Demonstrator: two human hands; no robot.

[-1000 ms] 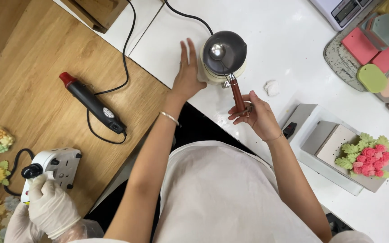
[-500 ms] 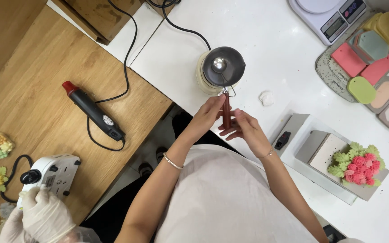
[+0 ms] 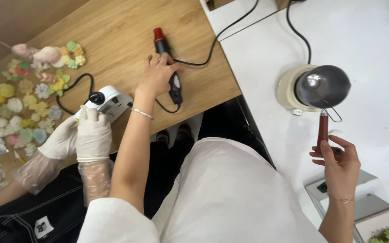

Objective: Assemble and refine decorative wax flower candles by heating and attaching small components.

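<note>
Heat tool is lying along the wooden table, red tip away, under the curling left hand (right hand is loosely holding the pan handle).

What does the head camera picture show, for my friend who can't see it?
The person's left hand grips a black heat tool on the wooden table, while the right hand holds the small pot's red handle. Beside them, gloved hands touch a white device near pastel flowers.

bright even overhead light, soft shadows, glare on white counter, slight blur
</note>
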